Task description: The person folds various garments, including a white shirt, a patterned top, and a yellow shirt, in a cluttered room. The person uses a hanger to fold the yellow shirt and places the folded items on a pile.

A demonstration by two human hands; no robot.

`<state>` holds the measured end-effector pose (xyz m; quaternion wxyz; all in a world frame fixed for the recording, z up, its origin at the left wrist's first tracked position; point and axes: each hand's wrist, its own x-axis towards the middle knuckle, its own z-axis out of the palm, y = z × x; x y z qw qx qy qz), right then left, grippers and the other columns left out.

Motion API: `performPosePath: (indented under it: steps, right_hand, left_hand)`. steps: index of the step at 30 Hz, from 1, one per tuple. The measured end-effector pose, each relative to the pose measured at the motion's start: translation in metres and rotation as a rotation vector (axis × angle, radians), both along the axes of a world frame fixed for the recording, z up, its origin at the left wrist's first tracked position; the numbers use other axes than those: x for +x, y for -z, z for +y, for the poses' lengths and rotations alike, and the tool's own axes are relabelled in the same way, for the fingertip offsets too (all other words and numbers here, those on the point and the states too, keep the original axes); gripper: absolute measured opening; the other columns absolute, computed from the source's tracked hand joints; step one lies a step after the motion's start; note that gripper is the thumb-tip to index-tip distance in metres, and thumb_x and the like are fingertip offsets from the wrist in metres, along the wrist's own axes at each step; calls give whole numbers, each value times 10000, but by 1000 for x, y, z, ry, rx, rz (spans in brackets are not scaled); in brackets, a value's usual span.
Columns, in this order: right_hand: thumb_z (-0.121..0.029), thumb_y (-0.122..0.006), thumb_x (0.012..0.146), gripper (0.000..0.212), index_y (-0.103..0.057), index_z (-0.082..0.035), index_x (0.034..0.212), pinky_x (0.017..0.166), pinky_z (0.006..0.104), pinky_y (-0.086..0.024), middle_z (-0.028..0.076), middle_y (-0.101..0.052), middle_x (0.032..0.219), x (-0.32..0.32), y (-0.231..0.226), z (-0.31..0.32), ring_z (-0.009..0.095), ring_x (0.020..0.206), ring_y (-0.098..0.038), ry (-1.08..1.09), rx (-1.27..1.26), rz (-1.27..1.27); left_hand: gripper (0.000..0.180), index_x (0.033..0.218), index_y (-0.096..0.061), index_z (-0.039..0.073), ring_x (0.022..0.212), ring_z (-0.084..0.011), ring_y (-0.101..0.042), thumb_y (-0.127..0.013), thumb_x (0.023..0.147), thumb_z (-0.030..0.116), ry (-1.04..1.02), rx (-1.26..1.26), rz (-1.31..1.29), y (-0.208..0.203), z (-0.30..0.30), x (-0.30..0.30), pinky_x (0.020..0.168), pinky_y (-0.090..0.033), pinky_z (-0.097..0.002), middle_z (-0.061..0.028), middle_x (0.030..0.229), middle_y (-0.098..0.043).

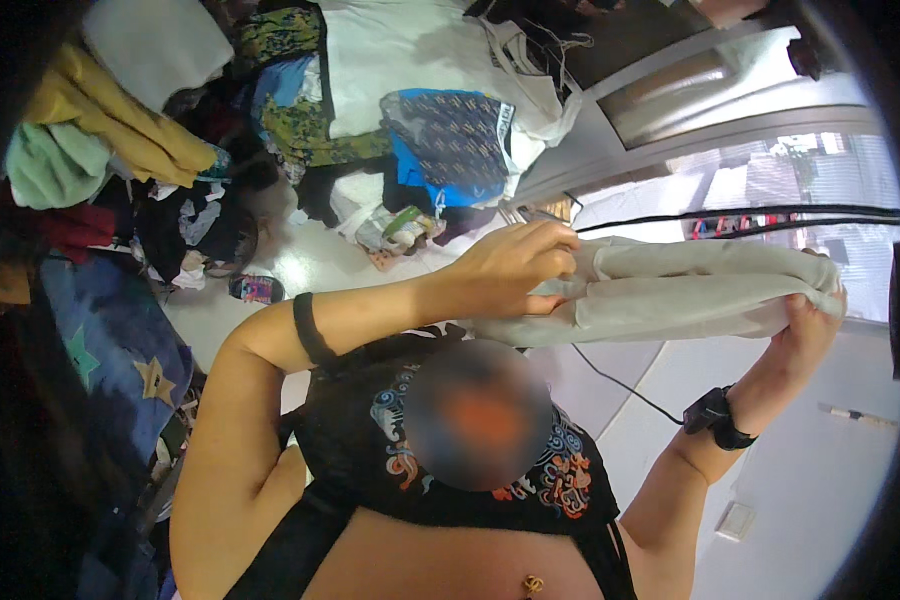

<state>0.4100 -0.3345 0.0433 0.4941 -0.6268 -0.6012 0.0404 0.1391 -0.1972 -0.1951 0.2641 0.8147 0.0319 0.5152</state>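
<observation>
A: Between the two sets of fingers hangs a pale beige folded garment [690, 290], stretched sideways in the air. The left hand [515, 265] curls its fingers shut over one end; the right hand [805, 320] pinches the other end, thumb against fingers.

B: Any risk?

A: I judge the loose layers below the left fingertips could slip and unfold if that grip slackens, since the cloth looks smooth.

B: Containers?

A: Beyond the left knuckles, a white tote bag [530, 100] lies among the heaped clothes [300, 120]; I cannot tell what it holds.
</observation>
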Motion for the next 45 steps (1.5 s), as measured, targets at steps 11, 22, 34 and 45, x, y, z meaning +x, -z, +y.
performPosePath:
  steps: [11, 22, 34, 45]
  right_hand:
    - [-178, -854, 710, 403, -690, 18, 1023, 780, 263, -467, 35, -676, 908, -1, 15, -33, 129, 835, -610, 102, -97, -20]
    - [-117, -852, 674, 350, -708, -4, 973, 732, 267, -479, 29, -677, 865, -6, 27, -35, 124, 775, -611, 86, -191, -22]
    - [-170, -906, 623, 383, -707, -3, 903, 711, 260, -462, 12, -652, 818, -19, 29, -26, 121, 746, -593, 93, -169, -6]
    - [-185, -840, 717, 376, -701, 3, 1011, 749, 244, -475, 14, -672, 869, -11, 23, -31, 98, 801, -605, 222, -135, -5]
  left_hand:
    - [42, 807, -619, 25, 855, -265, -633, -594, 793, -6, -107, -316, -38, 0, 32, 44, 762, -506, -333, -100, 889, -636]
    - [285, 1054, -661, 88, 828, -246, -636, -732, 826, 244, 268, -245, 373, 1, 15, 62, 700, -501, -345, -57, 918, -639]
    - [405, 1080, -671, 70, 995, -311, -639, -749, 796, 347, 344, -233, 418, 0, 19, 59, 872, -504, -377, -99, 1054, -663]
    - [298, 1146, -612, 79, 894, -208, -621, -651, 913, 262, 211, -574, 375, -45, 83, 28, 811, -496, -339, -102, 980, -629]
